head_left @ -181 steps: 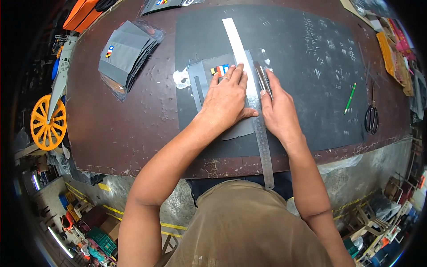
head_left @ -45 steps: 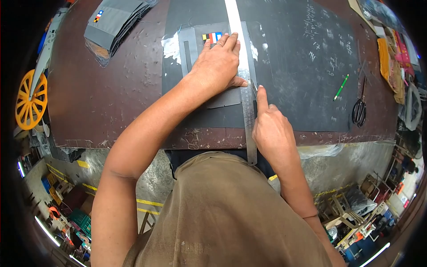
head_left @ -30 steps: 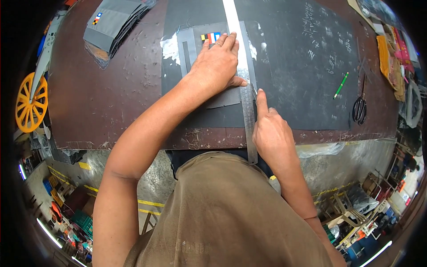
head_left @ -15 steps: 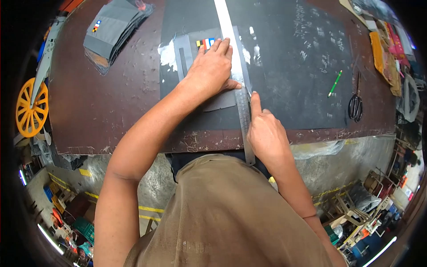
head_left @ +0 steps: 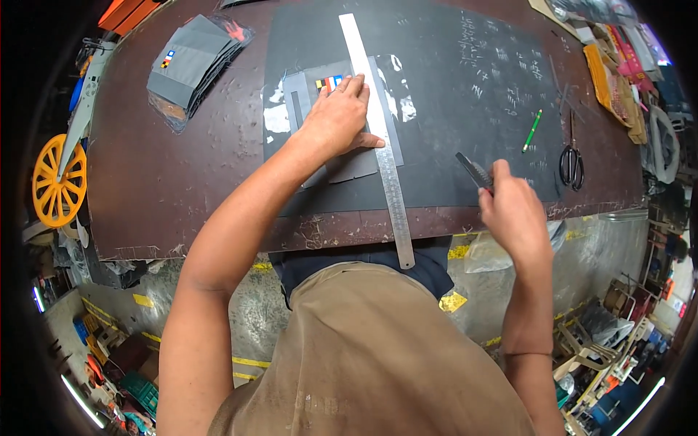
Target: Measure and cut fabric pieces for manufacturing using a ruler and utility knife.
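My left hand (head_left: pixel 340 120) lies flat, fingers stretched over a grey fabric piece (head_left: pixel 354 168) with a small colored patch (head_left: pixel 329 83). Its fingertips and thumb press the near-left edge of a long steel ruler (head_left: pixel 393 196). The ruler runs from the far middle of the mat down past the table's front edge. Clear plastic film (head_left: pixel 276 118) shows around the grey piece. My right hand (head_left: pixel 516 207) is closed around a cutter knife (head_left: pixel 472 171), held right of the ruler and apart from it. The knife points to the far left, and my fingers hide its handle.
A dark mat (head_left: pixel 451 131) with white chalk marks covers the middle of the brown table (head_left: pixel 211 160). At the right lie a green pencil (head_left: pixel 532 131) and black-handled scissors (head_left: pixel 572 167). A stack of grey fabric pieces (head_left: pixel 190 62) sits far left, beyond a yellow wheel (head_left: pixel 59 179).
My right hand has moved right with the cutter knife, away from the ruler's edge. My left hand still presses the ruler and grey piece.
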Motion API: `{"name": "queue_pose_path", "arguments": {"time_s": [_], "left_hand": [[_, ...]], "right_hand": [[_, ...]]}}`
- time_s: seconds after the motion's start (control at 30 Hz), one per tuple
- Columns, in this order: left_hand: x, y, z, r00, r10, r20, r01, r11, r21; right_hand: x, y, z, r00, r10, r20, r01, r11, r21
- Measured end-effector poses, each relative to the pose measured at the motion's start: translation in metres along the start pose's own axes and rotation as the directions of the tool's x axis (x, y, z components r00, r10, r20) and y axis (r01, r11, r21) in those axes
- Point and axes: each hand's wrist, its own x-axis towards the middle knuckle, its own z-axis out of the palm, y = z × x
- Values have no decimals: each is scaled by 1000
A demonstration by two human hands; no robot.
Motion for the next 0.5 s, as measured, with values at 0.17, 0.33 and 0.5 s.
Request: {"name": "queue_pose_path", "arguments": {"time_s": [0.17,0.33,0.5], "left_hand": [[0,5,0,1000,-3,-6,3,1000,13],[3,0,7,999,-17,-30,18,1000,11],[7,-7,11,999,-12,-31,12,1000,10]], "right_hand": [[9,33,-19,996,-87,-31,83,990,-116],[36,36,-39,955,-258,-148,270,961,66],[68,25,-1,868,-141,-477,388,792,472]]}}
